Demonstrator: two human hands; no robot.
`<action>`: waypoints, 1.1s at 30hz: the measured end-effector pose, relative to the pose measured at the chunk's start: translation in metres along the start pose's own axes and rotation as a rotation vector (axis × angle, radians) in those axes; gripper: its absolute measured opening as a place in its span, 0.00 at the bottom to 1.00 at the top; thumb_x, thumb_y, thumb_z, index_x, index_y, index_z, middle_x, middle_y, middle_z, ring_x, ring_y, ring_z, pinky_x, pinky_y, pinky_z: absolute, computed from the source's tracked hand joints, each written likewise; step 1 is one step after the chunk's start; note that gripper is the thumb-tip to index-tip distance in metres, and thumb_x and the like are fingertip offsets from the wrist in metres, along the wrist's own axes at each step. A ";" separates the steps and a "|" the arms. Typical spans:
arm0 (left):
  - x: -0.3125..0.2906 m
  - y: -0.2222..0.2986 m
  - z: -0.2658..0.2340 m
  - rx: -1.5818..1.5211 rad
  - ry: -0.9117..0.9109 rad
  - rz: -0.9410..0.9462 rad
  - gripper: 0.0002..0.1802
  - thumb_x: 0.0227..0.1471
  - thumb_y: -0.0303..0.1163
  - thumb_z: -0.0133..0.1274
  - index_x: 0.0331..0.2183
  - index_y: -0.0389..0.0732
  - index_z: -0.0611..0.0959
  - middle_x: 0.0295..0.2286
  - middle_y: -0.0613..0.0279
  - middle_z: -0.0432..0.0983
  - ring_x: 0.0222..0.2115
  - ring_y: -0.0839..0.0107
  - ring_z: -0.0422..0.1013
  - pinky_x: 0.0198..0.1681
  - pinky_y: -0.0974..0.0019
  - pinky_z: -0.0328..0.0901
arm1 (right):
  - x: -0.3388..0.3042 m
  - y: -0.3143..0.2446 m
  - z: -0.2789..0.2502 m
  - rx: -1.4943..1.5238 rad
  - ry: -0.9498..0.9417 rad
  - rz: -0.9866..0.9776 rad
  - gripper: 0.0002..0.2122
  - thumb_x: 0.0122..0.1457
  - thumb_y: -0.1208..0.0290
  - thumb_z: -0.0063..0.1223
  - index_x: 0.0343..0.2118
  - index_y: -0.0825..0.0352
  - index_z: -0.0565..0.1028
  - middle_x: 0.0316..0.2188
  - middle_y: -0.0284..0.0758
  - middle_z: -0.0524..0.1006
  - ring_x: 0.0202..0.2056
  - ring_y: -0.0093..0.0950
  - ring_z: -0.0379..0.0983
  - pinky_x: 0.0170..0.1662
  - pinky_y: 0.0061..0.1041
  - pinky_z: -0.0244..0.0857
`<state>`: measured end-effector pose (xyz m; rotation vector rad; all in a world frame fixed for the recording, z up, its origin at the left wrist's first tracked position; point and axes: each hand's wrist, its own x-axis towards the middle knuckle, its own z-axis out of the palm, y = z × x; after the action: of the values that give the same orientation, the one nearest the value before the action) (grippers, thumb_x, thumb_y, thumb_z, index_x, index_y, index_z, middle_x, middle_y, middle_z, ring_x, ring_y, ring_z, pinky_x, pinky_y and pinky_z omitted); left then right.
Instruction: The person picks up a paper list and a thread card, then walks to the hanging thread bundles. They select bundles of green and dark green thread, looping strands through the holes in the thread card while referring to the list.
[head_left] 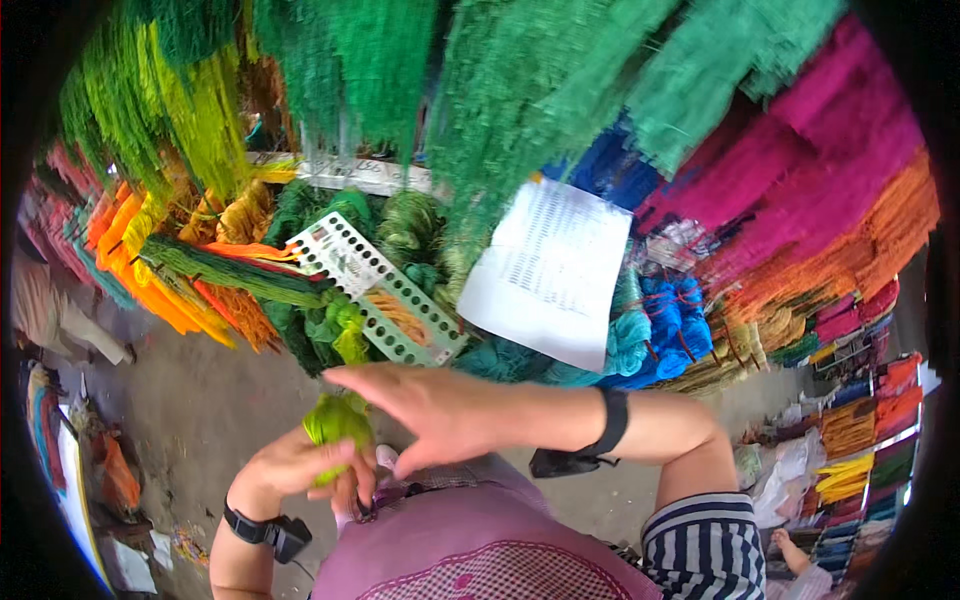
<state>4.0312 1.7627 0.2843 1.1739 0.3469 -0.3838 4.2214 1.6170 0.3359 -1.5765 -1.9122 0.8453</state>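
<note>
My left hand (285,465), at the lower left in front of my body, is closed round a small lime-green yarn skein (335,422). My right hand (430,400) reaches across from the right with its thumb and fingers apart, just beside the skein. It holds nothing that I can see. Beyond the hands lies a white card with rows of round holes (440,345), resting on green yarn bundles (410,225). A dark green hank (230,270) stretches across its left end. To the right, a printed white sheet (545,270) lies over teal and blue skeins (672,320).
Long green yarn hanks (380,70) hang along the top, with magenta yarn (770,170) and orange yarn (850,260) to the right. Orange hanks (150,270) hang at the left. Racks with coloured bundles (860,440) stand at lower right. Another person's legs (75,320) show far left.
</note>
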 end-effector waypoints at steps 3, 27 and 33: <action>-0.006 0.031 0.039 -0.068 -0.506 0.047 0.30 0.56 0.51 0.49 0.41 0.29 0.73 0.26 0.47 0.78 0.15 0.72 0.73 0.13 0.74 0.59 | -0.013 -0.002 0.025 0.148 0.303 -0.268 0.34 0.41 0.71 0.67 0.54 0.66 0.64 0.51 0.45 0.68 0.50 0.41 0.69 0.50 0.36 0.64; 0.011 -0.058 0.071 -0.008 0.059 -0.156 0.15 0.59 0.34 0.48 0.41 0.33 0.78 0.34 0.60 0.77 0.31 0.75 0.72 0.32 0.74 0.66 | -0.054 0.027 0.056 0.428 -0.305 0.039 0.11 0.54 0.66 0.57 0.31 0.69 0.70 0.17 0.33 0.75 0.22 0.19 0.71 0.25 0.22 0.62; 0.001 -0.033 0.020 0.329 -0.437 -0.159 0.20 0.60 0.40 0.46 0.44 0.34 0.80 0.25 0.59 0.79 0.19 0.78 0.70 0.18 0.75 0.63 | -0.022 0.026 0.067 0.758 -0.184 0.006 0.16 0.48 0.72 0.63 0.37 0.68 0.68 0.21 0.32 0.76 0.24 0.17 0.69 0.26 0.20 0.61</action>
<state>4.0178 1.7326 0.2635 1.3448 -0.0082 -0.8439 4.1939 1.5897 0.2714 -1.0579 -1.4202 1.5306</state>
